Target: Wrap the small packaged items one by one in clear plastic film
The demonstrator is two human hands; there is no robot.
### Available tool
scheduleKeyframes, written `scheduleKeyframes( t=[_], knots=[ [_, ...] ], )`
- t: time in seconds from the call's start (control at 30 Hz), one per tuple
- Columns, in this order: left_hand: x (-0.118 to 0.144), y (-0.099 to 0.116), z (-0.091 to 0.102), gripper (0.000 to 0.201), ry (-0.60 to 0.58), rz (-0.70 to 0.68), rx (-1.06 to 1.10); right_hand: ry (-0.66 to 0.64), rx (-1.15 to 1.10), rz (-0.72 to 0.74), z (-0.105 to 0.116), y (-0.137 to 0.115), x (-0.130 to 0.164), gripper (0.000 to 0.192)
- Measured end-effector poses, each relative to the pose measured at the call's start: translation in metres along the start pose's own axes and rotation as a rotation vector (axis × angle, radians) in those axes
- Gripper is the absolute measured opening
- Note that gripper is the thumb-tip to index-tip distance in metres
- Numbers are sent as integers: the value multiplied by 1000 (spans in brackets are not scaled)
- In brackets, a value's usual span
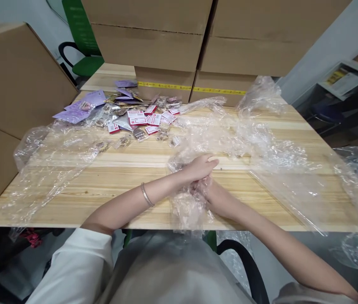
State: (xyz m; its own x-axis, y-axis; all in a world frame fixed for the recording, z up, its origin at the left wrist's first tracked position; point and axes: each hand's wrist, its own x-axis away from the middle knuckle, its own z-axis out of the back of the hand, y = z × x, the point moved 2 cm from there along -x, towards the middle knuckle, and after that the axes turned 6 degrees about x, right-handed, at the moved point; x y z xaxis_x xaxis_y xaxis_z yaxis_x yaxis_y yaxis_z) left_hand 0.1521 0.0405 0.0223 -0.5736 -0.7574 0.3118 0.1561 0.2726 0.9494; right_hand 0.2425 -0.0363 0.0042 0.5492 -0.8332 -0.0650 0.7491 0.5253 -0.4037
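Note:
Both hands meet over a crumpled clear plastic bag (187,211) near the front middle of the table. My left hand (202,167) lies across the upper part of the bag, its fingers curled round and mostly hidden. Just below it, my right hand (210,192) is closed on bunched film of the same bag. Beyond the hands lies a pile of small clear-wrapped pieces with red-and-white labelled cards (137,117). Purple packets (85,105) lie at the pile's left.
Loose clear film (270,147) spreads over the table's right side. Another plastic sheet (55,169) covers part of the left. Large cardboard boxes (147,42) rise at the back, with a yellow measuring tape (166,86) along them. A carton (17,76) stands at left.

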Motion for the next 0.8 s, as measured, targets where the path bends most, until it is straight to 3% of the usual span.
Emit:
scheduleKeyframes(
  t=[0.1,0.2,0.3,0.33,0.4,0.43,0.5,0.6,0.7,0.8],
  knots=[
    [4,0,1,62,-104,1,-1,-9,28,34,16,10,19,38],
    [17,3,8,58,-154,-148,-128,45,15,-57,36,31,34,34],
    [31,4,22,38,-195,-418,-458,307,70,-294,62,45,46,27],
    [34,3,27,34,-226,-487,-598,421,87,-324,70,42,47,26],
    [34,-2,35,31,-297,-570,-883,563,80,-253,79,25,45,25],
    [31,-4,38,29,-322,-588,-992,555,61,-191,78,13,41,25],
    [25,-9,44,28,-347,-601,-1154,402,32,-115,66,-13,29,28],
    [21,-15,51,38,-306,-566,-1326,96,87,-218,33,-39,11,55],
    [33,-17,60,47,-205,-500,-1427,-54,158,-343,9,-38,3,80],
    [53,-12,77,56,-219,-416,-1392,-93,123,-363,7,-25,0,73]
  ],
)
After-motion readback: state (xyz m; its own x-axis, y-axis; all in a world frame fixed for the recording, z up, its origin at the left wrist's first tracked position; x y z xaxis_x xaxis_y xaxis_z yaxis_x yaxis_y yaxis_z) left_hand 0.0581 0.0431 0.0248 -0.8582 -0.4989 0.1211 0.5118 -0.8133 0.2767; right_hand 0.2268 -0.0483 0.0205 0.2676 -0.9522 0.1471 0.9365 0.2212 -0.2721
